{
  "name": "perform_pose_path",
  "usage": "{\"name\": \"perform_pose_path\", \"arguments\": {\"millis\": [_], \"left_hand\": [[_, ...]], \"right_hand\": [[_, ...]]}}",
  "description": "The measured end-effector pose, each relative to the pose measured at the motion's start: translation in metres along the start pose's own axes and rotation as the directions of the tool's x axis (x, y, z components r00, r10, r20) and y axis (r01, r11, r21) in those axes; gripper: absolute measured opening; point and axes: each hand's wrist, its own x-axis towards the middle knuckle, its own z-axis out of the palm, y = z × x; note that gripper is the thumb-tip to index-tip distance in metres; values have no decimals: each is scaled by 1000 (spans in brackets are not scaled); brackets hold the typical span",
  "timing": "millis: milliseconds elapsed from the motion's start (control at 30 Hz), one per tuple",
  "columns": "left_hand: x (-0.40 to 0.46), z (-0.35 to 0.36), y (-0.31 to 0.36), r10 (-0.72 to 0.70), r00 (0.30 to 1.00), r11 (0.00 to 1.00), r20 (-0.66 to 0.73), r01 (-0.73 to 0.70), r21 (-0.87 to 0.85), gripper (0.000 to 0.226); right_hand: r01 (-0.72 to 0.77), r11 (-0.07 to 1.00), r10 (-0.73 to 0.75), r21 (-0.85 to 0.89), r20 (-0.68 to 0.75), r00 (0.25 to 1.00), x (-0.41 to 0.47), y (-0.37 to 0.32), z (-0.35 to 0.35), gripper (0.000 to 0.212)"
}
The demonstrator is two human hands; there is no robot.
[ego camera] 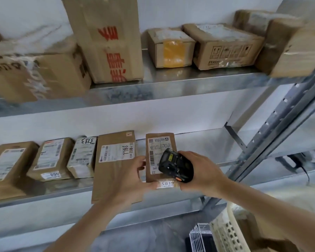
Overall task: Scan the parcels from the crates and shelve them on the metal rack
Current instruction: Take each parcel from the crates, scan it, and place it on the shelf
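Note:
A small brown parcel (155, 140) with a white shipping label and a "5019" sticker lies at the front of the metal rack's middle shelf (215, 165). My left hand (129, 179) grips its left and front edge, thumb on the sticker. My right hand (202, 171) holds a black handheld scanner (175, 165) right over the parcel's label. A larger flat parcel (115, 160) lies directly to the left, partly under my left hand.
Several labelled parcels (49, 159) line the middle shelf to the left. Cardboard boxes (105, 37) fill the upper shelf. The rack's upright (280, 113) slants at the right. A cream plastic crate (225, 231) stands at the lower right.

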Motion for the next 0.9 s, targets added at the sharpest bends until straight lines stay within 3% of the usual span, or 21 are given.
{"name": "perform_pose_path", "arguments": {"millis": [167,433,567,667,800,900], "left_hand": [[25,6,-23,18,999,991,31,-22,132,65],[43,16,-42,151,988,879,-18,-126,460,68],[46,20,-42,183,983,840,-29,-141,525,74],[54,22,-43,300,953,790,-47,-220,573,74],[67,30,-50,231,973,761,24,-196,619,73],[69,31,-40,285,958,737,-14,-210,642,64]], "right_hand": [[-17,1000,16,22,29,999,26,21,26,66],[-45,999,44,10,69,997,43,41,47,76],[-46,999,46,3,82,996,52,47,53,79],[-50,999,50,5,86,995,60,52,58,80],[-54,998,52,18,88,995,67,62,64,80],[-50,999,49,19,84,995,73,67,66,79]]}}
